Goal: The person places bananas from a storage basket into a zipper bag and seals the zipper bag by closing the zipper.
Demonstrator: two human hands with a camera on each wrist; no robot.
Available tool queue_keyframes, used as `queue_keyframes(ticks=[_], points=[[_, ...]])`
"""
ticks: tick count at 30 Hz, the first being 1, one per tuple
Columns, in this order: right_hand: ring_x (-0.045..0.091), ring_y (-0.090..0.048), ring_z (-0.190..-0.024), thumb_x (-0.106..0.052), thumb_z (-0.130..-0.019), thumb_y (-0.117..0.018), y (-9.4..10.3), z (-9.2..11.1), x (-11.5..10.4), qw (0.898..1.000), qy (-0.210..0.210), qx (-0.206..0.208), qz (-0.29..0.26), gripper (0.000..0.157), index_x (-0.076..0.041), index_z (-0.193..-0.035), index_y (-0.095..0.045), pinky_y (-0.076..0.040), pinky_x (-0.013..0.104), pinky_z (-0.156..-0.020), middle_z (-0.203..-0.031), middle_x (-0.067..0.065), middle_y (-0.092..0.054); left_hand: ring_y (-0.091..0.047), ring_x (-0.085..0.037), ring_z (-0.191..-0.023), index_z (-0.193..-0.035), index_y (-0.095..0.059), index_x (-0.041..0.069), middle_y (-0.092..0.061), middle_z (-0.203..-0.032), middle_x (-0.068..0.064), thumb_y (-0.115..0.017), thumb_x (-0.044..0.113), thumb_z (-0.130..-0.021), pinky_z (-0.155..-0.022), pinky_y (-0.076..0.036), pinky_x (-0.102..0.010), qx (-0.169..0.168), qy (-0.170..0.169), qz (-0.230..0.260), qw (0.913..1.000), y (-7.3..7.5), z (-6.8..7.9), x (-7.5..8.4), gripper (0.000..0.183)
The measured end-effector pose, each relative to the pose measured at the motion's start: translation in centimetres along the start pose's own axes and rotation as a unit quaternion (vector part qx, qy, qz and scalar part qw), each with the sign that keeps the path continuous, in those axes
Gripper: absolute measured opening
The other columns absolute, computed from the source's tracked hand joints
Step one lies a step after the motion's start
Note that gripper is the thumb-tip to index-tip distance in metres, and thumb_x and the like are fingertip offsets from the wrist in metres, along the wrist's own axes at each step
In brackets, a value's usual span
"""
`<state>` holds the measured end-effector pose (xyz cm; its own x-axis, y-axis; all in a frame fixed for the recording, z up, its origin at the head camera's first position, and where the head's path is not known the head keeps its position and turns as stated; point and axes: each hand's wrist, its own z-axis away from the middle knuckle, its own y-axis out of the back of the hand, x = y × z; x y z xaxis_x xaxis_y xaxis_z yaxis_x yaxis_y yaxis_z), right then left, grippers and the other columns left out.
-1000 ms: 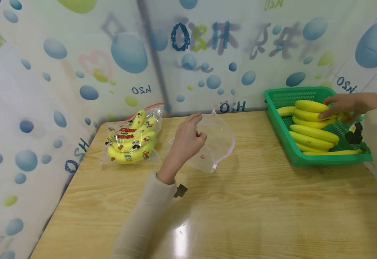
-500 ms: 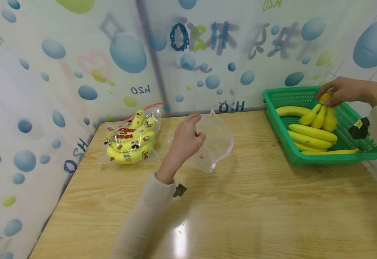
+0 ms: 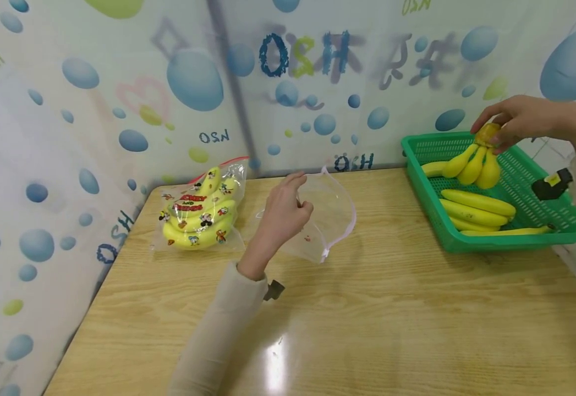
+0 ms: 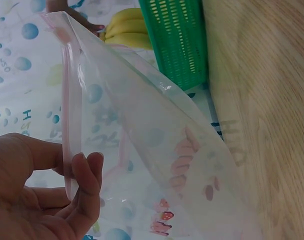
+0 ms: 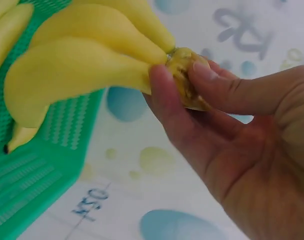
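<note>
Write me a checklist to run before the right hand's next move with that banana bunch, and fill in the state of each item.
1. Right hand grips the banana bunch by its stem end: ok.
2. Lower tips of the bunch above the rim of the green basket: cannot tell; in the left wrist view the basket wall hides them.
3. Left hand pinches the zip edge of the clear bag: ok.
4. No bananas in the clear bag: ok.
5. Mouth wide enough for the bunch: cannot tell; it looks parted, but its full width is unclear.
6. Filled bag not between basket and clear bag: ok.
</note>
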<state>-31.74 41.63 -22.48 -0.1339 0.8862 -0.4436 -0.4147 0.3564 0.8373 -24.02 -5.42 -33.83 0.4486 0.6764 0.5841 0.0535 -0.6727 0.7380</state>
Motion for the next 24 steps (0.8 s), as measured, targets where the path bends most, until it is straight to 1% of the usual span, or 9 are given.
queue_keyframes(ticks=[3,5,6,9,12,14,17,20,24], points=[[0.008,-0.070,-0.087,0.002,-0.101,-0.051,0.0,0.2,-1.4,1.000,0.020,0.018,-0.005,0.040,0.012,-0.140,-0.048,-0.063,0.032,-0.077,-0.130,0.029,-0.058,-0.053,-0.010,-0.047,-0.143,-0.056,-0.006,-0.052,-0.155,-0.017,-0.059,-0.004,-0.084,-0.062,-0.045,-0.028,-0.002,0.004,0.002,1.0000,0.0,0.0,-0.1,0.059],[0.004,-0.070,-0.087,-0.002,-0.101,-0.056,0.1,0.4,-2.5,0.998,0.039,0.038,0.011,0.037,0.007,-0.137,-0.053,-0.062,0.028,-0.075,-0.127,0.021,-0.062,-0.054,-0.010,-0.048,-0.143,-0.055,-0.006,-0.052,-0.155,-0.017,-0.059,-0.003,-0.084,-0.065,-0.046,-0.029,-0.003,0.005,0.002,1.0000,0.1,0.0,-0.1,0.059],[0.000,-0.067,-0.089,-0.003,-0.100,-0.058,0.1,0.5,-2.9,0.997,0.049,0.047,0.022,0.037,0.004,-0.136,-0.056,-0.061,0.026,-0.074,-0.126,0.018,-0.063,-0.054,-0.010,-0.048,-0.143,-0.055,-0.007,-0.052,-0.155,-0.017,-0.059,-0.003,-0.084,-0.066,-0.046,-0.029,-0.004,0.005,0.002,1.0000,0.1,0.1,-0.1,0.060],[-0.004,-0.063,-0.089,-0.008,-0.098,-0.065,0.3,0.8,-4.7,0.994,0.065,0.071,0.050,0.036,-0.003,-0.133,-0.061,-0.055,0.022,-0.072,-0.122,0.009,-0.065,-0.054,-0.010,-0.049,-0.143,-0.055,-0.007,-0.052,-0.155,-0.017,-0.059,-0.003,-0.084,-0.064,-0.046,-0.029,-0.002,0.003,0.003,1.0000,0.1,0.1,-0.1,0.059],[-0.001,-0.064,-0.087,-0.011,-0.097,-0.069,0.1,1.1,-6.5,0.990,0.083,0.086,0.076,0.036,-0.006,-0.132,-0.062,-0.053,0.021,-0.072,-0.115,0.004,-0.068,-0.056,-0.011,-0.051,-0.143,-0.055,-0.007,-0.053,-0.154,-0.019,-0.060,-0.003,-0.085,-0.066,-0.047,-0.030,-0.001,0.002,0.002,1.0000,0.1,0.1,-0.1,0.059],[0.004,-0.066,-0.085,-0.010,-0.097,-0.069,-0.2,1.4,-7.7,0.986,0.101,0.094,0.088,0.034,-0.009,-0.130,-0.062,-0.053,0.020,-0.072,-0.109,-0.003,-0.069,-0.059,-0.012,-0.054,-0.143,-0.055,-0.007,-0.052,-0.154,-0.020,-0.061,-0.003,-0.085,-0.070,-0.050,-0.031,-0.003,0.003,0.004,1.0000,0.2,0.0,-0.1,0.058],[0.003,-0.065,-0.088,-0.007,-0.097,-0.068,-1.0,2.0,-9.4,0.978,0.141,0.116,0.098,0.030,-0.012,-0.127,-0.064,-0.054,0.017,-0.073,-0.105,-0.011,-0.067,-0.062,-0.014,-0.059,-0.143,-0.055,-0.008,-0.052,-0.154,-0.020,-0.061,-0.003,-0.085,-0.075,-0.054,-0.034,-0.007,0.004,0.005,1.0000,0.2,0.0,-0.1,0.058],[-0.004,-0.063,-0.094,-0.004,-0.097,-0.068,-2.0,2.6,-11.1,0.969,0.178,0.140,0.097,0.029,-0.015,-0.124,-0.065,-0.054,0.010,-0.076,-0.109,-0.012,-0.064,-0.065,-0.014,-0.062,-0.143,-0.055,-0.007,-0.051,-0.155,-0.019,-0.062,-0.002,-0.086,-0.080,-0.056,-0.036,-0.009,0.005,0.005,0.9999,0.2,0.0,0.0,0.058],[-0.003,-0.063,-0.097,-0.002,-0.096,-0.069,-3.4,3.6,-13.5,0.960,0.219,0.157,0.071,0.030,-0.015,-0.122,-0.067,-0.053,0.006,-0.078,-0.115,-0.008,-0.063,-0.065,-0.014,-0.062,-0.144,-0.055,-0.007,-0.051,-0.155,-0.019,-0.062,-0.001,-0.086,-0.085,-0.056,-0.038,-0.008,0.005,0.005,0.9999,0.1,0.1,0.1,0.058]])
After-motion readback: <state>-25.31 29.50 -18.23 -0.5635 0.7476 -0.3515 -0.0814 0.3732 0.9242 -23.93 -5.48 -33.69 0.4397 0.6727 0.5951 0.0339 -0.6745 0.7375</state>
